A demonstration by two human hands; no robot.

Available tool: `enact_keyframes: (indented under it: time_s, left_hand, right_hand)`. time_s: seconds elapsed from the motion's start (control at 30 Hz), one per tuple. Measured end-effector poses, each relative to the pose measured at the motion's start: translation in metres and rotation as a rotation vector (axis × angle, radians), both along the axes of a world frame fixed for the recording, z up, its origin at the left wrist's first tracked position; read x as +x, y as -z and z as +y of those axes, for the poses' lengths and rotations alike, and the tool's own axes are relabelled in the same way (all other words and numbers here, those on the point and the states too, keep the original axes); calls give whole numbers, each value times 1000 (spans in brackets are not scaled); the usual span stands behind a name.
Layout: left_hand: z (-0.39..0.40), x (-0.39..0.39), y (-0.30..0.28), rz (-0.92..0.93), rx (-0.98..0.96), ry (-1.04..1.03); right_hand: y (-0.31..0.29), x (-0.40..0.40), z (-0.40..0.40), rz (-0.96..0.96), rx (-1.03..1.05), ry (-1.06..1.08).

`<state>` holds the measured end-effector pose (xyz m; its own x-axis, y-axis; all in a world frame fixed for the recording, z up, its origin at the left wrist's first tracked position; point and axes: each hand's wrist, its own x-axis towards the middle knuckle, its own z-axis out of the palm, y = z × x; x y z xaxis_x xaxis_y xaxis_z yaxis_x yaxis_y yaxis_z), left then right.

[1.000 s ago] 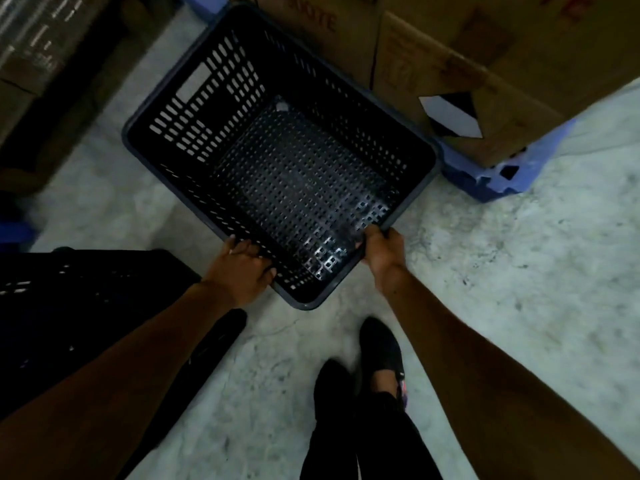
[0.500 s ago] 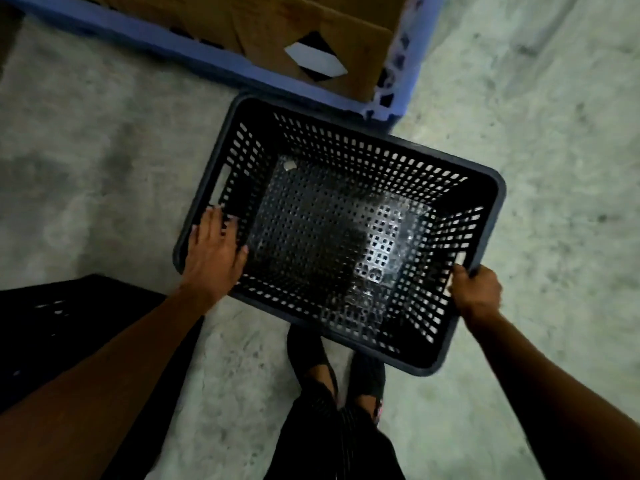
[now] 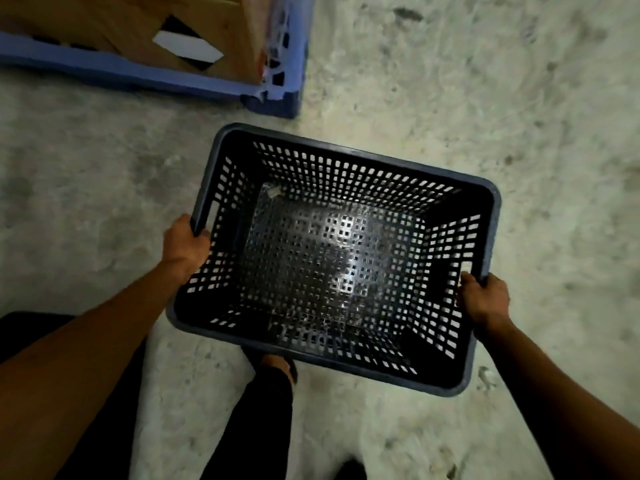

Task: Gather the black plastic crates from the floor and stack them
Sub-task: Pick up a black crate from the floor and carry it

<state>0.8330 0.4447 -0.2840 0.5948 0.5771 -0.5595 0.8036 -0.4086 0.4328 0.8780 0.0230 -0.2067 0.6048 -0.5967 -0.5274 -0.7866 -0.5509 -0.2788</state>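
Note:
A black perforated plastic crate [image 3: 346, 157] is held above the concrete floor, open side up and empty. My left hand [image 3: 185, 245] grips its left short end at the handle slot. My right hand [image 3: 485, 299] grips the handle slot on the right short end. A second black crate [image 3: 31, 334] shows only as a dark edge at the lower left, mostly hidden behind my left forearm.
A blue pallet [image 3: 138, 74] carrying a cardboard box [image 3: 121, 26] sits at the upper left, close behind the crate. My legs and one foot [image 3: 277, 367] are below the crate. Bare concrete floor [image 3: 485, 98] stretches to the right.
The crate has come away from the pallet and boxes and been lifted and turned. Both hands shifted from its near rim to the handle slots on its two short ends.

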Motion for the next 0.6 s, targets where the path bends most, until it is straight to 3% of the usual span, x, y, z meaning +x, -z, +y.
enact_keyframes:
  time_s: [0.2, 0.4, 0.6]
  left_hand:
    - [-16, -24, -100, -60, 124, -52]
    - [-57, -89, -256, -251, 303, -65]
    - [-117, -165, -430, -411, 453, -194]
  right_hand:
    - [-66, 3, -17, -113, 86, -107]
    - [-170, -6, -55, -252, 199, -198]
    - [-328, 8, -75, -448, 295, -393]
